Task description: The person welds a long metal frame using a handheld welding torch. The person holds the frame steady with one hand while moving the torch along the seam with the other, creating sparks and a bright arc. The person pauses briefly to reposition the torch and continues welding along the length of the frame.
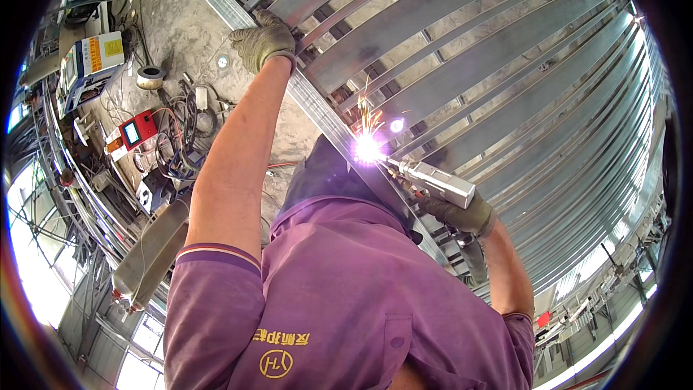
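Observation:
My right hand point(462, 214), in a grey-green work glove, grips a silver, box-bodied welding torch point(442, 182). The torch points left, and its tip meets a bright white-violet weld glare with orange sparks point(368, 146). This glare lies at the joint between a long steel rail point(232, 16) and the flat steel bars point(433, 79) that run off it, and it hides the joint itself. Farther up the same rail, my left hand point(263, 43), gloved alike, is clasped over the rail beside the bar ends, thumb toward the outer side.
Many parallel bars form a wide grille over the right side. At left on the concrete floor point(170, 11) lie tangled cables point(184, 130), a red device with a small screen point(137, 131), a round metal ring point(151, 76) and a white machine point(92, 58). A curved metal piece point(151, 249) stands at lower left.

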{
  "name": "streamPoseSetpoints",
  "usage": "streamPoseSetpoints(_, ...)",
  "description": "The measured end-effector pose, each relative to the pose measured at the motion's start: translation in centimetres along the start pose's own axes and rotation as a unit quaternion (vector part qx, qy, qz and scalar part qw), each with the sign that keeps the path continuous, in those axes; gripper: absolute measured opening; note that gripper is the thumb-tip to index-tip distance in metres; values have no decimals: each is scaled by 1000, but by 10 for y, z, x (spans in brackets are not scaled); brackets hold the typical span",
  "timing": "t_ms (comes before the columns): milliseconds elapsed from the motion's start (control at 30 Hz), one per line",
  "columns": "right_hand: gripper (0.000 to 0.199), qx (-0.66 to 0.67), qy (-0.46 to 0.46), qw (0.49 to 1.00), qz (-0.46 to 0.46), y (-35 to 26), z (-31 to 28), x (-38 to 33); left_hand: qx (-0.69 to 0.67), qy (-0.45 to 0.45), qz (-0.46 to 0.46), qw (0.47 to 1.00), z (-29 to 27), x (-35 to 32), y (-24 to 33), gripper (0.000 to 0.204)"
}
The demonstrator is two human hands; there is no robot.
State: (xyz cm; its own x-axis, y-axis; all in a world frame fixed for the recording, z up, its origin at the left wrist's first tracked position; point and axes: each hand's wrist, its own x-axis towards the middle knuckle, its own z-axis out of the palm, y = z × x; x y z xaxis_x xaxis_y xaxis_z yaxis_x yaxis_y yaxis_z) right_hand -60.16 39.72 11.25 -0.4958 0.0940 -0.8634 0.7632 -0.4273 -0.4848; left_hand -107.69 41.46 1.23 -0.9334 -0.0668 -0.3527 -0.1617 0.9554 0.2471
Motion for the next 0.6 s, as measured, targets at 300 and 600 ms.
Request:
streamPoseSetpoints(300, 61, 2, 15, 999, -44, 2, 1, -2, 13, 18, 5, 1000, 6, 5, -3, 109)
streamPoseSetpoints(600, 62, 41, 20, 998, -40, 1, 4, -5, 11, 45, 12, 999, 14, 14, -8, 108)
